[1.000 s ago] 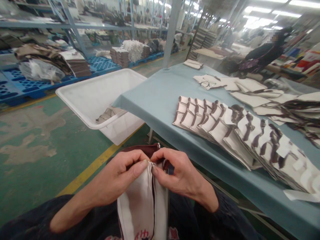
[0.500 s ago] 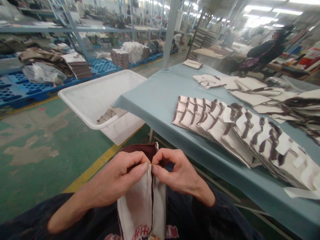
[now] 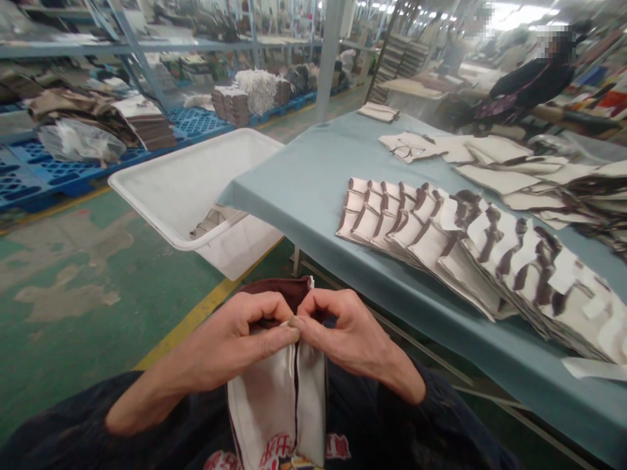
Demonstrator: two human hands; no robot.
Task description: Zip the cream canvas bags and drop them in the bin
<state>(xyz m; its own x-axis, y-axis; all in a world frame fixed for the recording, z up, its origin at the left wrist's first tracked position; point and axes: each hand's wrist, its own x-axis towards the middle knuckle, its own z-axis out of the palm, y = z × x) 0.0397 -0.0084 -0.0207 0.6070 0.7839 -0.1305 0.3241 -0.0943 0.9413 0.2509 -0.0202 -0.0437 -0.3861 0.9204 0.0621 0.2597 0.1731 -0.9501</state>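
My left hand [image 3: 230, 343] and my right hand [image 3: 350, 329] meet over my lap, thumbs and fingertips pinched together at the top of a cream fabric piece [image 3: 262, 405]. It has a dark seam line down its front and a maroon-brown inner side that shows behind my fingers. The fabric hangs upright against my dark clothing. Exactly what the fingertips pinch at the seam is covered by the thumbs. On the table to the right, a fanned row of similar cream pieces with brown edges [image 3: 416, 228] lies overlapped.
A blue-grey covered table [image 3: 304, 176] stretches along my right, with loose cream panels [image 3: 519, 170] and eyeglasses [image 3: 406, 150] at its far side. Left of it stands a white plastic bin [image 3: 161, 196] with some fabric inside. Blue pallets [image 3: 196, 127] carry stacked goods; a person [image 3: 531, 88] is behind the table.
My left thumb has slid slightly right, now overlapping the right thumb at the seam. The camera view has shifted a little; the fabric piece stays in both hands.
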